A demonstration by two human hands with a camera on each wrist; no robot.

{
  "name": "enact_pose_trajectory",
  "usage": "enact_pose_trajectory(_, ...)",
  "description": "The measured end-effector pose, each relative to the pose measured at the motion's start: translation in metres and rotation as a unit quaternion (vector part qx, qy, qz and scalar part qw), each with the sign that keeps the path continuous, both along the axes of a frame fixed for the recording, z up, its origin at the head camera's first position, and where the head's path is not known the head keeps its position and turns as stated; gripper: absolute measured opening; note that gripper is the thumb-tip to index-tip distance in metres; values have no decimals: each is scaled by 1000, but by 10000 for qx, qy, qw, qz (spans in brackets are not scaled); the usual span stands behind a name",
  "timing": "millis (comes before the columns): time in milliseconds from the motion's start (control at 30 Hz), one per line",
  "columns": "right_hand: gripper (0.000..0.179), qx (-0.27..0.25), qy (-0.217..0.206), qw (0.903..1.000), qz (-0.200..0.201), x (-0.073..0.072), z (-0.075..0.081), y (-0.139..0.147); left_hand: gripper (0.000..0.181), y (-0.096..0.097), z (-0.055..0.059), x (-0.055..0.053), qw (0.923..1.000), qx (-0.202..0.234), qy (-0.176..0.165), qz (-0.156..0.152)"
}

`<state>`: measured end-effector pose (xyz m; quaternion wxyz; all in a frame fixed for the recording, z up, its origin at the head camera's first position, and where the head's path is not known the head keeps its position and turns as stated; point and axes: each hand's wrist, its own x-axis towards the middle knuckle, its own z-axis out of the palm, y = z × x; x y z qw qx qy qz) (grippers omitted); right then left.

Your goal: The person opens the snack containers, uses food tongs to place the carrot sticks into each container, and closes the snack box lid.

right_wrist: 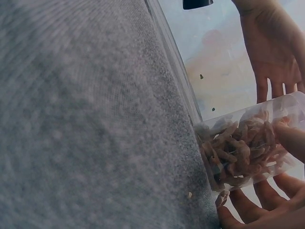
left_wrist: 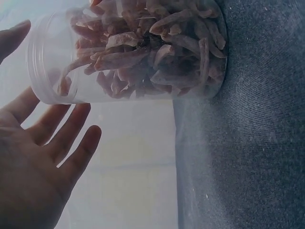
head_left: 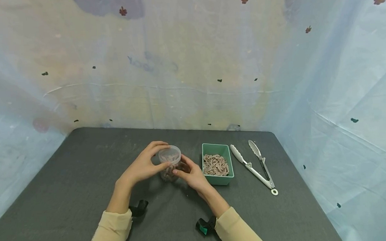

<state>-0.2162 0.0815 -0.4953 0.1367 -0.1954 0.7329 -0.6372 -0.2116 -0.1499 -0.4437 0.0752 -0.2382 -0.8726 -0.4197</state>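
A clear jar (head_left: 167, 177) stands upright on the dark table, partly filled with brownish, finger-shaped pieces (left_wrist: 128, 57). Its round translucent lid (head_left: 170, 154) sits on top. My left hand (head_left: 141, 166) spans the lid, its thumb at the near edge and its fingers at the far edge. In the left wrist view those fingers look spread, and their contact on the far side is partly hidden. My right hand (head_left: 193, 175) grips the jar's side, with the thumb in front and the fingers behind. Through the right wrist view, the same jar (right_wrist: 248, 148) lies between both hands.
Right of the jar is a green rectangular tub (head_left: 219, 180) holding similar pale brown pieces (head_left: 215, 165). Spread metal tongs (head_left: 258, 173) with white tips lie beyond it. A patterned plastic sheet (head_left: 177, 63) hangs behind the table (head_left: 69, 183).
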Motion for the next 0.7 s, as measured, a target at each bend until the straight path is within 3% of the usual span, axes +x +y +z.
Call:
enact_pose_trajectory(267, 68, -13, 11, 10000, 7, 0, 0, 0, 58, 2, 1, 0, 9998, 4, -69, 205)
enact_pose_trajectory(700, 69, -20, -28, 10000, -43, 0, 0, 0, 58, 0, 0, -1, 10000, 26, -50, 58)
